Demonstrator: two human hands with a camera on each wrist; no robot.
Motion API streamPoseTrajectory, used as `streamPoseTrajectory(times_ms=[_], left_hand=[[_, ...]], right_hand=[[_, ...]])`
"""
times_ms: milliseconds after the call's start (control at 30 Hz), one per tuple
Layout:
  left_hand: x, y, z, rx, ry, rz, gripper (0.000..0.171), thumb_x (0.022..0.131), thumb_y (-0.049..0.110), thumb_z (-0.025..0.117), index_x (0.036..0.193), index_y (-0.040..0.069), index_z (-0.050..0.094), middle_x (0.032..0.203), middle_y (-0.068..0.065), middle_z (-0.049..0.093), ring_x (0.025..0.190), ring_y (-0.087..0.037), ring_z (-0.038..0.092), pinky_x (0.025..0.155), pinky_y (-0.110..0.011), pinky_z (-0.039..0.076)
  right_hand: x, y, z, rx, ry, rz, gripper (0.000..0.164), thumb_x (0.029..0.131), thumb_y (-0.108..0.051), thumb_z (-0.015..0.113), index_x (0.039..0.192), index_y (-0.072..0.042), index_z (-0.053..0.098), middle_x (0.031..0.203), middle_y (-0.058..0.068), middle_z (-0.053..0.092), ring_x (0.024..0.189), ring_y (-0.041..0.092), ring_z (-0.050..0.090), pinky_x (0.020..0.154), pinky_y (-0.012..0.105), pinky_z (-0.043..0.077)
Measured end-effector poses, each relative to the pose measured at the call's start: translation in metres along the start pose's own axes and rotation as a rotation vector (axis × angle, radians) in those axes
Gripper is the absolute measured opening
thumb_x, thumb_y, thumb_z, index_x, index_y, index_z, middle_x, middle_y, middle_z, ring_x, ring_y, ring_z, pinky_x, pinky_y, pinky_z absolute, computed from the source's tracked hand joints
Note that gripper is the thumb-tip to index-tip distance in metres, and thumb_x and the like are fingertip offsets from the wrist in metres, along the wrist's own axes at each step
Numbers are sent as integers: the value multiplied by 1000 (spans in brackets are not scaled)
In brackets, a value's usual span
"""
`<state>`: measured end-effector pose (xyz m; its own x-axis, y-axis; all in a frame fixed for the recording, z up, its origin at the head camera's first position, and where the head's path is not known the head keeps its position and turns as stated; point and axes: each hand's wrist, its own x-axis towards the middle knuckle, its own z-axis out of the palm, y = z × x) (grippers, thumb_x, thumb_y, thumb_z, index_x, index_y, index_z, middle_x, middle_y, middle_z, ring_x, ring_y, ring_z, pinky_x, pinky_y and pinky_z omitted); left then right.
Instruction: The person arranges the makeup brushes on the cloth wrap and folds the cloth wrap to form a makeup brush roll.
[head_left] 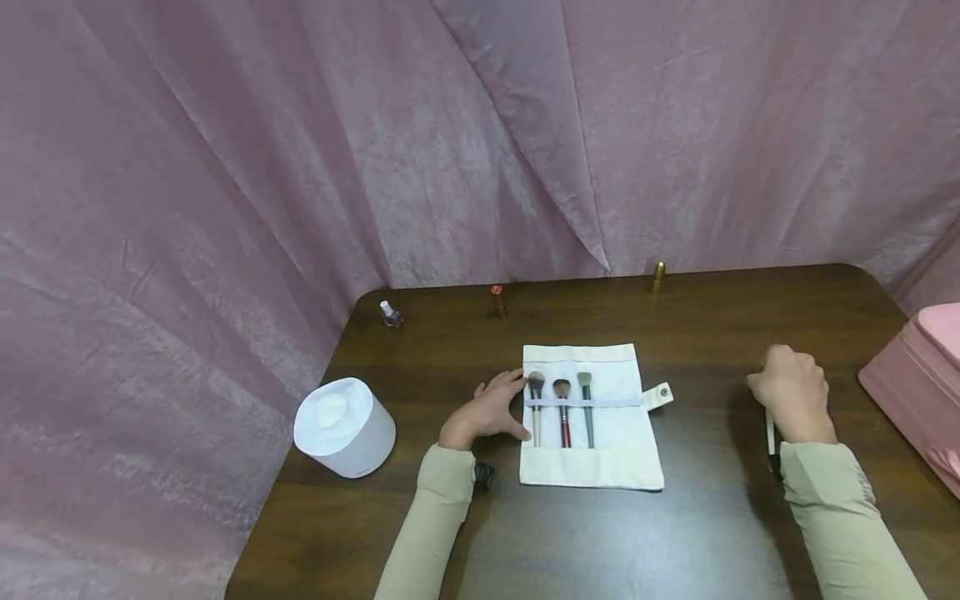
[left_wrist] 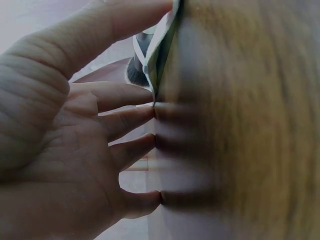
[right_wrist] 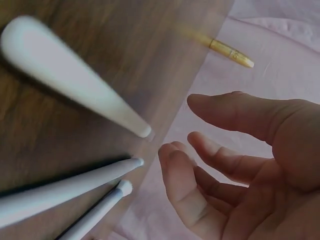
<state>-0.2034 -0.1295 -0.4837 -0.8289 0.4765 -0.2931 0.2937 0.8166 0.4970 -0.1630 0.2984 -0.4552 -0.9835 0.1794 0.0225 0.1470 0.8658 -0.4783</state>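
An unfolded white fabric brush roll [head_left: 626,433] lies on the table, with three makeup brushes under its band: a pale-handled one [head_left: 536,417], a red-handled one [head_left: 564,417] and a green-tipped one [head_left: 588,417]. Spread along the roll's left edge, my left hand [head_left: 491,408] touches it with thumb and fingertips. My right hand [head_left: 795,396] hovers over the table's right side, fingers loosely bent, nothing between them in the right wrist view. Near it lie slim white-handled tools [right_wrist: 75,75], mostly hidden under the hand and sleeve in the head view.
A white round container [head_left: 378,442] stands at left, a pink case [head_left: 911,375] at right. Along the back edge stand a nail polish bottle [head_left: 391,315], a reddish lipstick-like tube [head_left: 498,302] and a gold tube [head_left: 657,277]. Pink curtain [head_left: 480,142] hangs behind.
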Motion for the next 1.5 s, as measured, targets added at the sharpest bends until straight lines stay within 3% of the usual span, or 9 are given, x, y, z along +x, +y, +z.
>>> streamPoseTrajectory(times_ms=[233, 567, 867, 1067, 1200, 1333, 1500], left_hand=[[-1, 2, -1, -7, 2, -3, 96, 79, 25, 89, 157, 5, 36, 166, -6, 23, 153, -30, 14, 119, -61, 11], [-1, 2, -1, 3, 0, -4, 95, 79, 25, 89, 156, 4, 37, 166, -7, 24, 153, -30, 16, 118, -61, 12], [0, 0, 0, 6, -15, 2, 96, 81, 26, 88, 157, 5, 34, 167, -6, 21, 154, -28, 13, 119, -60, 11], [-1, 0, -1, 4, -8, 10, 96, 80, 26, 88, 157, 4, 35, 167, -7, 22, 153, -30, 14, 118, -62, 11], [-1, 0, -3, 4, -7, 13, 97, 80, 26, 89, 157, 4, 35, 167, -7, 22, 153, -30, 14, 118, -62, 11], [-1, 0, -2, 0, -7, 16, 97, 80, 26, 88, 157, 4, 34, 167, -7, 21, 153, -31, 13, 118, -62, 11], [-1, -1, -1, -2, -4, 19, 96, 80, 26, 88, 157, 4, 36, 166, -7, 22, 153, -31, 15, 118, -62, 12]], right_hand=[[-1, 6, 0, -2, -30, -3, 34, 81, -5, 56, 55, -14, 36, 57, 5, 35, 59, 34, 45, 50, 43, 37], [-1, 11, 1, -13, -62, 18, 22, 81, -4, 57, 61, -3, 48, 69, 28, 53, 66, 49, 55, 54, 54, 44], [2, 8, 4, 16, -84, 23, 22, 81, -9, 62, 63, -3, 50, 67, 21, 53, 65, 44, 55, 51, 48, 45], [10, -1, 3, 9, -168, 25, 34, 85, -24, 68, 57, -7, 55, 61, 9, 55, 65, 35, 54, 59, 42, 44], [12, -7, 6, 63, -159, 1, 33, 85, -25, 68, 56, -10, 63, 51, -2, 57, 57, 25, 56, 58, 36, 41], [11, -14, 8, 184, -114, 21, 25, 85, -22, 70, 76, 1, 71, 51, -3, 62, 51, 16, 61, 58, 31, 43], [9, -25, 10, 380, -91, 83, 37, 87, -16, 68, 107, 15, 63, 60, 2, 66, 54, 15, 67, 55, 30, 55]])
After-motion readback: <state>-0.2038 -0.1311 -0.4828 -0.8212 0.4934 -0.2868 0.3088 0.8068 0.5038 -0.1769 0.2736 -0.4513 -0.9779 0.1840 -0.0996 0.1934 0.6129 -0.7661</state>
